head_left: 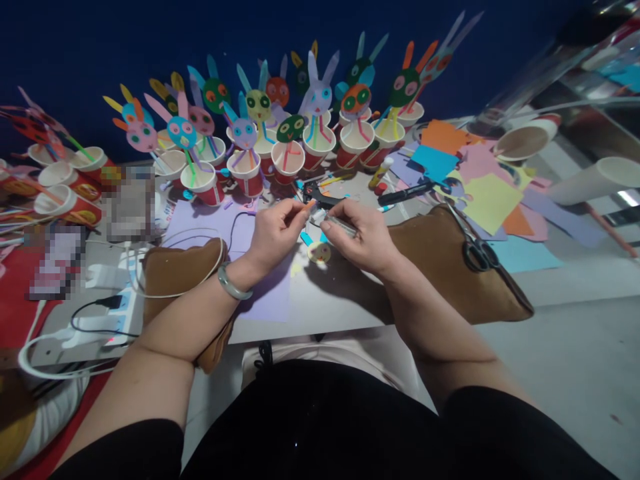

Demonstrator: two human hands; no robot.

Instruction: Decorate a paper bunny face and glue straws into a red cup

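My left hand, with a bangle on its wrist, pinches a small orange piece, probably paper. Facing it, my right hand is closed round a slim, pale, see-through stick whose kind I cannot make out. Just below both hands, a round yellow paper face with blue ear strips lies on the table. Beyond the fingertips rests a black tool, partly hidden by the hands. Purple paper lies under my left forearm.
Red-and-white paper cups holding paper rabbit heads on straws line the back. Coloured paper sheets are heaped at right. Scissors lie on a brown cushion; another brown cushion and a power strip with cables are at left.
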